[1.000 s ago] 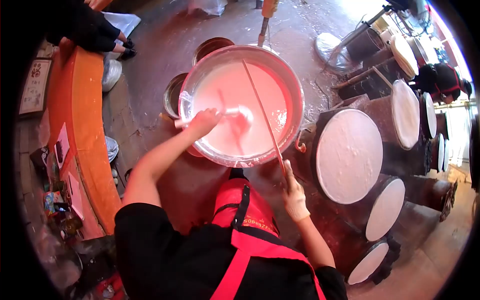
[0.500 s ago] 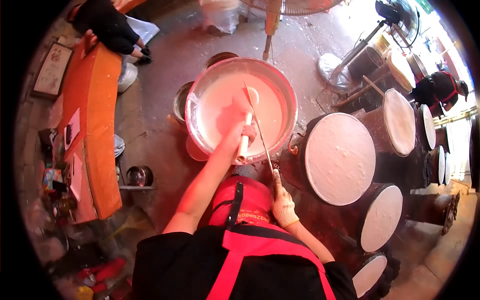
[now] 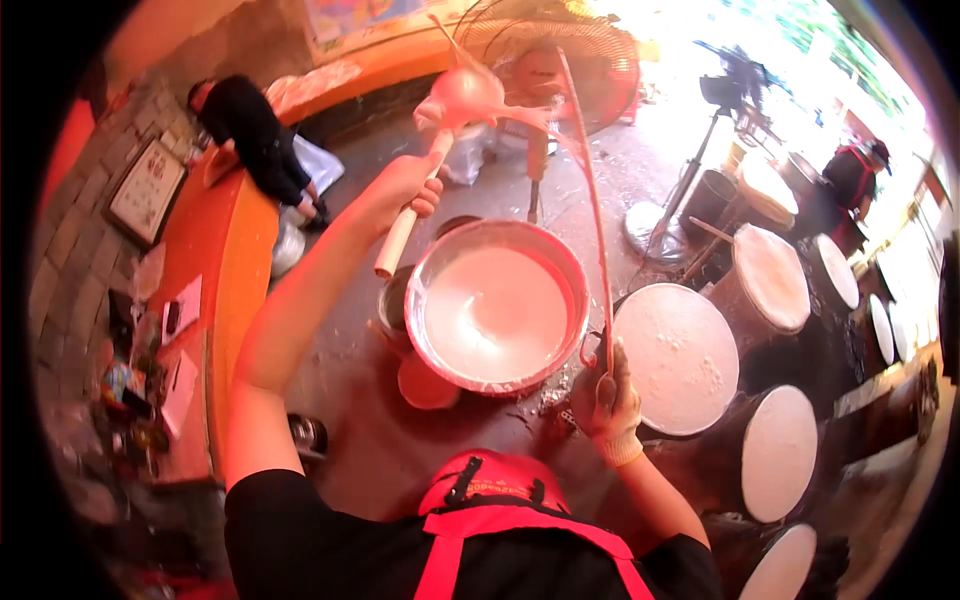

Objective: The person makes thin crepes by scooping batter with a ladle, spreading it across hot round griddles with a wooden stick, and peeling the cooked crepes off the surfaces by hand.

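Note:
My bare left hand [image 3: 402, 187] is closed around the wooden handle of a ladle [image 3: 468, 95], raised high above the left rim of a large round basin [image 3: 583, 300]. Thick pale batter [image 3: 495, 310] fills much of the basin, and a strand of it stretches from the ladle's bowl toward the right. In a work glove, my right hand [image 3: 613, 405] grips the lower end of a long thin stick [image 3: 592, 190], which points up and away beside the basin. The stick's upper part passes close to the strand; I cannot tell whether they touch.
Several round white-covered tops [image 3: 677, 360] on dark drums stand along the right. An orange counter [image 3: 240, 300] runs down the left, with a person [image 3: 250, 130] bending at its far end. A large fan [image 3: 560, 70] stands ahead; another person [image 3: 855, 180] is far right.
My left hand has lifted the ladle out of the basin, up and away, trailing batter. My right hand has shifted right, and the stick now stands more upright. My view has tilted up.

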### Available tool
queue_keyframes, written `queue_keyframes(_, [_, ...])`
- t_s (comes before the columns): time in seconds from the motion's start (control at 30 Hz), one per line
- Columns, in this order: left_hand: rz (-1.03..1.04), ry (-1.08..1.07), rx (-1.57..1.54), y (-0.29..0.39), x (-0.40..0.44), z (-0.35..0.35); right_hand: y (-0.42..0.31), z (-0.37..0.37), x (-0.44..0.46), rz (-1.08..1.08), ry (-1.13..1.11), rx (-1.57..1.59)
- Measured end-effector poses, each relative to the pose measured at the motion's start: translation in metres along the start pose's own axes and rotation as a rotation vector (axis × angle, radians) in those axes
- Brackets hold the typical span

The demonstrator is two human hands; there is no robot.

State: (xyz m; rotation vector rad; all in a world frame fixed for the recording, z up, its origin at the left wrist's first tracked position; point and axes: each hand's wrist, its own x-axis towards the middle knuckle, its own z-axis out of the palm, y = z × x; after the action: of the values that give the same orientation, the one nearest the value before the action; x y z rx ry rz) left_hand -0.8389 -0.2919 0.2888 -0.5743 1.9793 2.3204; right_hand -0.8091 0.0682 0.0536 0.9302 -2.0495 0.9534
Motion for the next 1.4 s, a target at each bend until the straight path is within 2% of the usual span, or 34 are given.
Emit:
queue_keyframes(0.03, [-0.13, -0.036, -0.096, 0.004, 0.019, -0.012, -0.006, 0.011, 0.004, 0.032, 0.051, -0.026])
queue_keyframes(0.1, [-0.423, -0.105, -0.269, -0.002, 0.07, -0.04, -0.027, 0.013, 0.008, 0.333, -0.031, 0.174])
queue_keyframes(0.13, [-0.461, -0.162, -0.263, -0.006, 0.08, -0.043, -0.038, 0.015, 0.009, 0.487, -0.053, 0.26])
queue_keyframes(0.2, [-0.565, -0.287, -0.239, -0.024, 0.092, -0.034, -0.06, 0.001, -0.002, 1.091, -0.122, 0.618])
queue_keyframes(0.23, [-0.586, -0.374, -0.204, -0.028, 0.09, -0.031, -0.066, 0.006, -0.019, 1.069, 0.017, 0.673])
queue_keyframes(0.27, [-0.562, -0.361, -0.086, -0.028, 0.081, -0.016, -0.088, -0.012, -0.017, 1.186, 0.073, 0.819])
queue_keyframes(0.33, [-0.561, -0.445, 0.078, -0.025, 0.055, 0.017, -0.111, -0.033, -0.043, 1.375, 0.209, 0.881])
queue_keyframes(0.37, [-0.614, -0.551, 0.149, -0.029, 0.057, 0.029, -0.131, -0.046, -0.049, 1.428, 0.274, 0.749])
queue_keyframes(0.4, [-0.669, -0.632, 0.19, -0.034, 0.046, 0.053, -0.131, -0.049, -0.093, 1.211, 0.301, 0.645])
queue_keyframes(0.47, [-0.778, -0.788, 0.285, -0.045, 0.011, 0.108, -0.164, -0.084, -0.128, 1.295, 0.482, 0.809])
queue_keyframes(0.5, [-0.831, -0.865, 0.341, -0.052, -0.01, 0.133, -0.186, -0.102, -0.145, 1.258, 0.543, 0.809])
queue_keyframes(0.6, [-0.771, -1.094, 0.68, -0.088, -0.088, 0.215, -0.261, -0.146, -0.204, 1.31, 0.886, 0.862])
queue_keyframes(0.63, [-0.773, -1.184, 0.788, -0.102, -0.118, 0.242, -0.286, -0.149, -0.226, 1.338, 1.018, 0.79])
queue_keyframes(0.67, [-0.766, -1.244, 0.902, -0.139, -0.165, 0.291, -0.302, -0.171, -0.275, 1.312, 1.151, 0.795])
queue_keyframes(0.73, [-0.772, -1.475, 1.101, -0.161, -0.237, 0.335, -0.372, -0.183, -0.294, 1.251, 1.416, 0.727])
queue_keyframes(0.8, [-0.81, -1.651, 1.206, -0.188, -0.31, 0.369, -0.421, -0.171, -0.327, 1.158, 1.595, 0.411])
queue_keyframes(0.83, [-0.909, -1.734, 1.261, -0.204, -0.348, 0.39, -0.443, -0.168, -0.346, 1.112, 1.668, 0.255])
queue_keyframes(0.93, [-0.903, -2.003, 1.392, -0.239, -0.468, 0.431, -0.515, -0.167, -0.379, 1.058, 1.844, -0.293])
queue_keyframes(1.0, [-0.504, -2.295, 1.444, -0.276, -0.563, 0.454, -0.565, -0.19, -0.395, 1.148, 1.967, -0.462])
queue_keyframes(1.07, [-0.075, -2.6, 1.268, -0.308, -0.641, 0.462, -0.601, -0.217, -0.407, 1.207, 1.795, -0.802])
queue_keyframes(1.13, [0.579, -2.793, 1.062, -0.33, -0.708, 0.457, -0.627, -0.25, -0.4, 1.353, 1.473, -1.332])
queue_keyframes(1.2, [1.243, -2.823, 0.558, -0.362, -0.758, 0.454, -0.645, -0.286, -0.391, 1.575, 1.022, -1.774])
queue_keyframes(1.23, [1.173, -2.904, 0.518, -0.392, -0.781, 0.459, -0.651, -0.299, -0.383, 1.77, 1.009, -1.75])
queue_keyframes(1.33, [1.668, -2.767, 0.261, -0.421, -0.817, 0.441, -0.656, -0.311, -0.397, 2.228, 0.979, -1.716])
queue_keyframes(1.37, [1.559, -2.806, 0.514, -0.422, -0.826, 0.432, -0.659, -0.309, -0.407, 2.371, 0.971, -1.698])
queue_keyframes(1.4, [1.542, -2.835, 0.496, -0.432, -0.827, 0.43, -0.652, -0.29, -0.448, 2.165, 1.367, -1.549])
